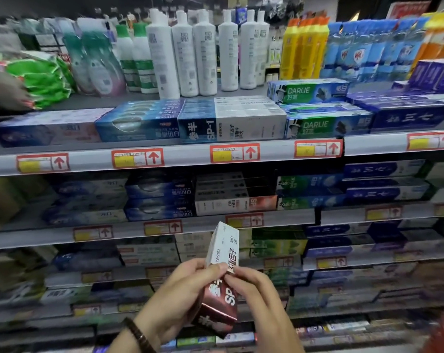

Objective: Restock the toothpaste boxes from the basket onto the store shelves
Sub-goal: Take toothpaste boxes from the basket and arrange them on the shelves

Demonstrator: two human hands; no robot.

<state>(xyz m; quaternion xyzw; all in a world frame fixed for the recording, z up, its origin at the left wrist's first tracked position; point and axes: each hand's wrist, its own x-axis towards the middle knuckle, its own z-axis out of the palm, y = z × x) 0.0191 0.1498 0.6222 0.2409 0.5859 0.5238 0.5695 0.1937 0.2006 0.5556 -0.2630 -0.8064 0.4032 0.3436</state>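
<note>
hands, left (180,289) and right (256,294), hold upright toothpaste box (222,253).

- left hand (180,289): bare, with a dark brown bracelet (139,335) of ridged segments worn round the wrist.
- right hand (261,294): bare, short plain nails, forearm uncovered near the frame's lower edge.

White bottles (205,52) stand beside yellow bottles (302,49) (green packets (42,77) at far left); red-bordered price tags (234,153) run beneath.
</note>
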